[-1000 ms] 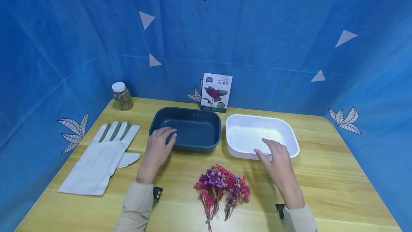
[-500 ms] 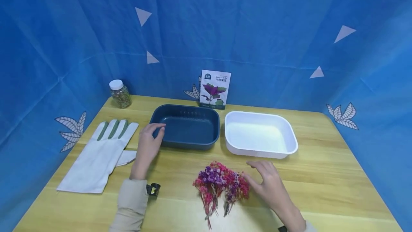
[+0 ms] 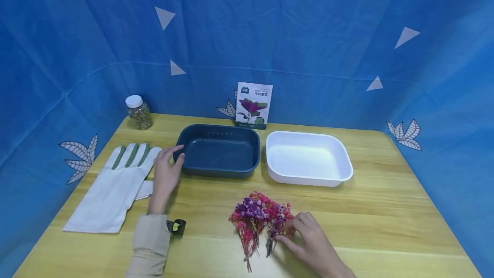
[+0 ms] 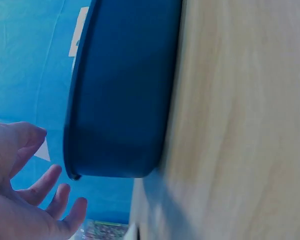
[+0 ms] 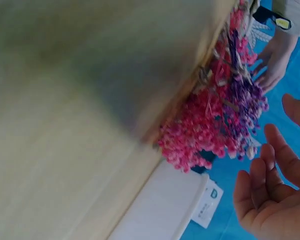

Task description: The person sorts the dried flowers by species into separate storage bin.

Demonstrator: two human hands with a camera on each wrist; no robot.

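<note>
My left hand point(image 3: 167, 174) is beside the left end of the dark blue basin point(image 3: 216, 173), its fingertips near the rim in the head view. In the left wrist view its fingers are spread and loosely bent, with a gap to the basin point(image 4: 120, 100). My right hand point(image 3: 310, 243) reaches in from the right at the small bunches of pink and purple dried flowers point(image 3: 258, 211). Thumb and fingertips overlap the right-hand bunch in the head view. From the right wrist, the fingers appear parted and hold nothing, near the dried flowers point(image 5: 210, 120).
A white basin point(image 3: 308, 180) stands right of the blue one. Behind them a seed packet point(image 3: 253, 106) leans against the blue curtain point(image 3: 316, 20). White gloves point(image 3: 109, 196) with green stripes lie at the left, below a white-lidded jar point(image 3: 140, 114).
My right hand has come down from the white basin's front rim to the dried flowers. My left hand has drawn back leftward from over the blue basin to its left end.
</note>
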